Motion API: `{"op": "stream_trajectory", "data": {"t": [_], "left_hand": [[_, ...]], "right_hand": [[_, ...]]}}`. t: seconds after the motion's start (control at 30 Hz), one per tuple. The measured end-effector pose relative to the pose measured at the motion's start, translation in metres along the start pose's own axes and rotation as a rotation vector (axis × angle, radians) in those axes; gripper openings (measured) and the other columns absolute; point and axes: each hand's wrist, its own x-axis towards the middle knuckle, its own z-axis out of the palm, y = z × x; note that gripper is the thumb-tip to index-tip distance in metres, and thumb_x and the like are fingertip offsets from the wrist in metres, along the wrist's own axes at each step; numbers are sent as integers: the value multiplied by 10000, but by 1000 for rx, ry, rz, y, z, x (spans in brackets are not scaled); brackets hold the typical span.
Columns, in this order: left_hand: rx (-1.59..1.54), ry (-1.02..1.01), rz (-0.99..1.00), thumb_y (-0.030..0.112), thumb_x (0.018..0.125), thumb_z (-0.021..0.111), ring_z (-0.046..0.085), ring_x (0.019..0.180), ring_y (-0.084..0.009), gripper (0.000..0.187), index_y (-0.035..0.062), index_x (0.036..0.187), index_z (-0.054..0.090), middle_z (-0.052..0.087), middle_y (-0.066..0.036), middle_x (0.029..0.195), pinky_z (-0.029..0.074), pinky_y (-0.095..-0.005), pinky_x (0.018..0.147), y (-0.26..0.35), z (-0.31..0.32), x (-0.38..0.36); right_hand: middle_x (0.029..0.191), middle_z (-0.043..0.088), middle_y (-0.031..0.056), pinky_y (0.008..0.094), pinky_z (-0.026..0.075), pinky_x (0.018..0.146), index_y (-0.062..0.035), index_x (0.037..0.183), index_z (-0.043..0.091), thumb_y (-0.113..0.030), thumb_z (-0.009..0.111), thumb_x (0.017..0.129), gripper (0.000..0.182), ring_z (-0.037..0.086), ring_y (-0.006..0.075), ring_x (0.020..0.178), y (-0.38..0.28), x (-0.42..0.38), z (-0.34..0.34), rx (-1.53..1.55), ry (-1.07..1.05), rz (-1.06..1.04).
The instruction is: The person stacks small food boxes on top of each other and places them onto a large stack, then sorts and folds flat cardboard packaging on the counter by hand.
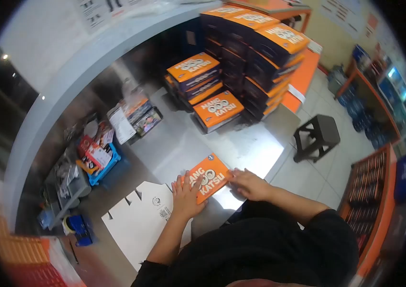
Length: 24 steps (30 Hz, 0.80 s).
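Observation:
An orange takeaway box [211, 176] printed "MANG KATSU" lies closed on the metal counter in front of me. My left hand [187, 195] rests on its left side, with the fingers stretched out over the lid. At the box's right edge, my right hand [251, 184] has its fingers bent around the corner; its fingertips are partly hidden. Beside my left forearm lies a white unfolded carton sheet [140, 217] with slots and a printed logo, partly covered by that arm.
Stacked orange boxes [279, 40] stand at the back of the counter, with a lower stack [193, 69] beside them. On the left are a blue basket [112, 160] of packets and a tape dispenser [79, 229]. A dark stool [318, 134] stands on the tiled floor.

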Motion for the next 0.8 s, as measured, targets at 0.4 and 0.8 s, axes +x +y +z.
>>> {"op": "stream_trajectory", "data": {"t": [0.4,0.8], "left_hand": [[-94,140,-34,475,683,683,-27,1331,-496,974,90,1427,187,10,-267,1467,-12,-620,1030,43,-96,46],[185,436,510,382,809,575,471,1135,-364,563,-3,1210,487,523,-201,1207,359,-417,976,277,-239,327]], "right_hand": [[1185,529,151,348,472,819,-80,1244,461,-187,595,818,459,567,251,986,173,-28,-56,571,791,632],[817,589,176,335,495,445,-133,1407,90,-443,520,878,749,591,232,533,295,52,-127,1046,619,743]]}}
